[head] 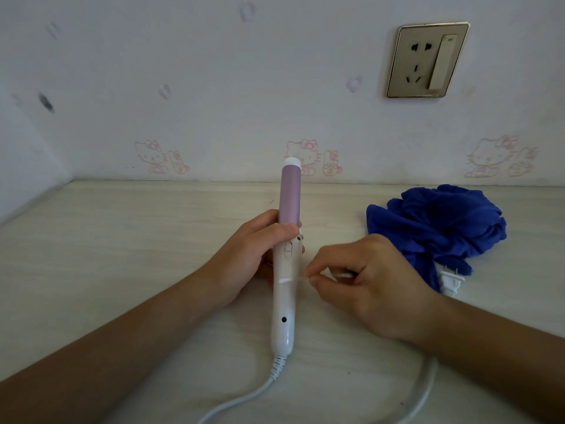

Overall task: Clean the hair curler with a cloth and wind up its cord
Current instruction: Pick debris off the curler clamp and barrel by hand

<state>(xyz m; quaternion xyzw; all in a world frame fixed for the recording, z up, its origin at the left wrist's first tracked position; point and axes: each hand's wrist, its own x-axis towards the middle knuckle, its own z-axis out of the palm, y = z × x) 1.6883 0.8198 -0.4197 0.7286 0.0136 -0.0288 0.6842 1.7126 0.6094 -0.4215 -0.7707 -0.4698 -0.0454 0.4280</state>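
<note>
The left hand [244, 255] grips the hair curler [283, 304] where the pink barrel meets the white handle. Its fingers are curled round the curler and hold it nearly upright, tip toward the wall, over the pale desk [122, 240].

From the curler's base the white cord [244, 396] drops slack and runs out of view below. Another stretch comes back up to the right of the curler and passes under the right forearm.

Just right of the handle, the right hand [367, 280] is closed in a pinch. Thumb and forefinger hold a thin pale strand [290, 280] that crosses the handle. It is too blurred to tell whether this is a tie, a hair or something else.

Further right of the curler the crumpled blue cloth [437, 221] lies on the desk, touched by neither hand. The two-pin plug [451, 283] rests at its near edge, unplugged, with the wall socket [428, 59] high above.

With the cloth set aside, the wiping does not seem to be the step in hand. This looks like fine work at the handle before the winding, since no cord is visibly wrapped round the handle. Next, the right hand would need to let go of the strand and take up the slack cord. It could then lay the turns round the handle while the left hand holds the curler steady.
</note>
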